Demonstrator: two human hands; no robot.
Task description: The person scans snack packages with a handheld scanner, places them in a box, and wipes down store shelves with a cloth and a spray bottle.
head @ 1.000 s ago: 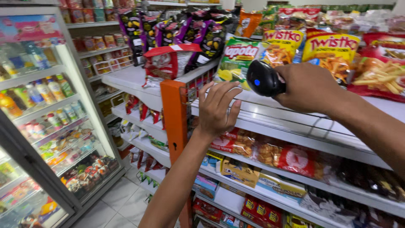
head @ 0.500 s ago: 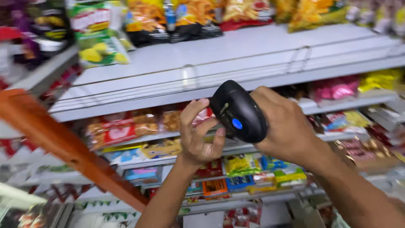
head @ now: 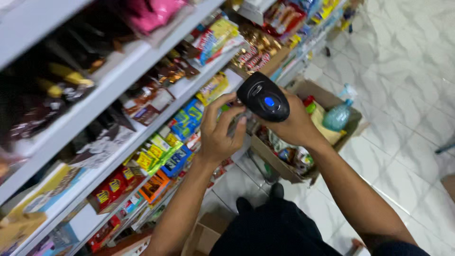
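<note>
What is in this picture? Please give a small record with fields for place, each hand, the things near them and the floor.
place: shop aisle with white shelves of snack packets
right hand: holds a black handheld scanner with a blue light on top
left hand: fingers touch the front of the scanner; what lies under them is blurred
below hands: open cardboard box with a clear bottle and packets
floor: white marbled tiles
</note>
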